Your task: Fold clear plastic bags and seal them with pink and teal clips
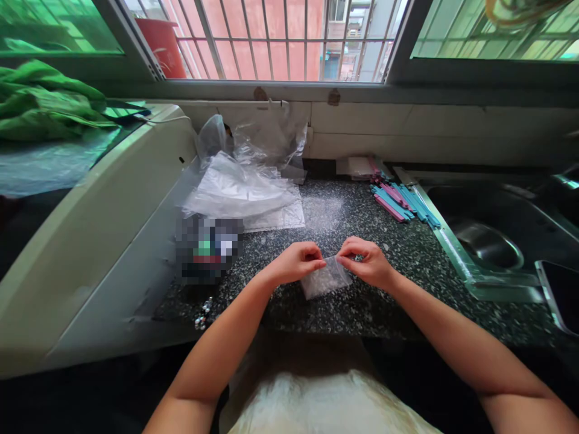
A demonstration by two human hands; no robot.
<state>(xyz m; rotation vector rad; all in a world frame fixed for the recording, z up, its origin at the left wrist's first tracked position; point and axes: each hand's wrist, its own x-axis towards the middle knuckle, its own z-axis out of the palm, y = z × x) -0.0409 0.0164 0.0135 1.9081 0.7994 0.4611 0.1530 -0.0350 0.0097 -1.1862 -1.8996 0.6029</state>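
A small clear plastic bag [325, 279] hangs low over the speckled black countertop [389, 313], near its front edge. My left hand [301, 262] pinches the bag's top left part between thumb and fingers. On the other side, my right hand [364, 260] pinches the top right corner, with its fingers curled. Whether anything is inside the bag is hard to tell. Several small shiny round pieces [203, 313] lie on the counter to the left of my left forearm.
Behind my left hand lies a pile of clear plastic bags [244, 187], beside a pixelated item [210, 250]. Pink and blue strips [402, 202] rest at the back right. A sink [479, 283] holds a metal bowl [488, 246]; a phone [558, 295] is at far right.
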